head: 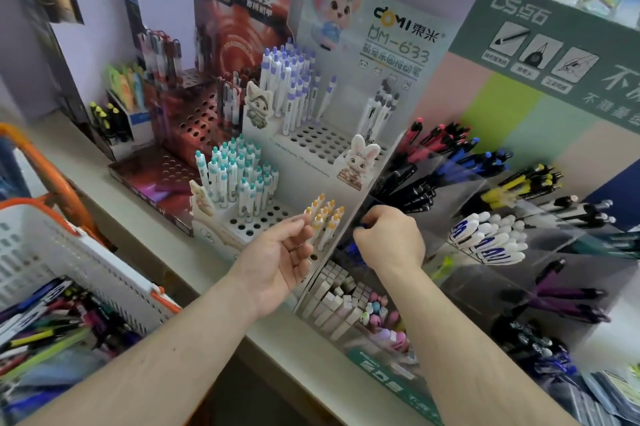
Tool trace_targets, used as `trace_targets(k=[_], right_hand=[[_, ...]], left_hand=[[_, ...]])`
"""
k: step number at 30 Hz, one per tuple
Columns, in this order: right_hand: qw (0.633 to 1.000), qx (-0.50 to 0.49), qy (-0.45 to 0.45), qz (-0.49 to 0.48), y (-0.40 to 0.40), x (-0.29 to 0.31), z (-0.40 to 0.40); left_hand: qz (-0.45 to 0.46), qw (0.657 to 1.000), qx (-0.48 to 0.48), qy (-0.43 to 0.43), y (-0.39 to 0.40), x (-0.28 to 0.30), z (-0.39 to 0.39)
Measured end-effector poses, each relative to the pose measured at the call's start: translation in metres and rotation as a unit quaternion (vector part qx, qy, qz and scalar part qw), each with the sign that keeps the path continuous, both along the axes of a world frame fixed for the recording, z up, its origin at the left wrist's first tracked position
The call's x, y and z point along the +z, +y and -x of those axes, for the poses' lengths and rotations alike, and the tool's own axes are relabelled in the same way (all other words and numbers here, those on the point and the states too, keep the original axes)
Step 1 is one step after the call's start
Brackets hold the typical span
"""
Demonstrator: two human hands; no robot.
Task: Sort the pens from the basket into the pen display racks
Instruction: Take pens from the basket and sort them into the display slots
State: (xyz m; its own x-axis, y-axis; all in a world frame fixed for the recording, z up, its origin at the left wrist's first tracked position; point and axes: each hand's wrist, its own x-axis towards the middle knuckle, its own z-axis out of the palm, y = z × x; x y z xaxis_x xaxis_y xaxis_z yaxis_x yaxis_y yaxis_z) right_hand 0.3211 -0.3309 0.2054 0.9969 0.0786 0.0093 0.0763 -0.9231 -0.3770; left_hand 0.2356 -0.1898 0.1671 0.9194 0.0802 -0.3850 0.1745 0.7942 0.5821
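My right hand [389, 238] sets a blue pen [356, 247] down into the clear rack while my left hand [280, 252] waits, holding nothing.

My right fingers are curled and pinched together on the blue pen, its tip going into a compartment of the clear acrylic rack [512, 217], just below the black pens [412, 190] and beside the white-and-blue pens [485, 238]. My left hand hovers palm up with its fingers loosely apart, in front of the yellow-capped pens [325, 221] standing in the white holed rack [311, 145]. The basket [69, 252], white with orange trim, sits at my lower left, and the mixed pens [52, 321] to be sorted lie piled in it.
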Motion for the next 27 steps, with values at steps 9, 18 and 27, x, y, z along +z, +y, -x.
trace_targets(k=[9,18,27], right_hand=[[0.998,0.023,-0.017,0.052,0.002,0.012,0.005],[0.958,0.133,-0.028,-0.252,0.033,-0.001,0.045],[0.914,0.245,0.136,-0.294,0.072,-0.043,0.093]], left_hand=[[-0.02,1.0,-0.01,-0.017,0.001,-0.007,0.011],[-0.069,0.997,0.014,0.011,-0.007,-0.017,0.032],[-0.122,0.971,0.161,0.125,0.014,-0.037,0.101]])
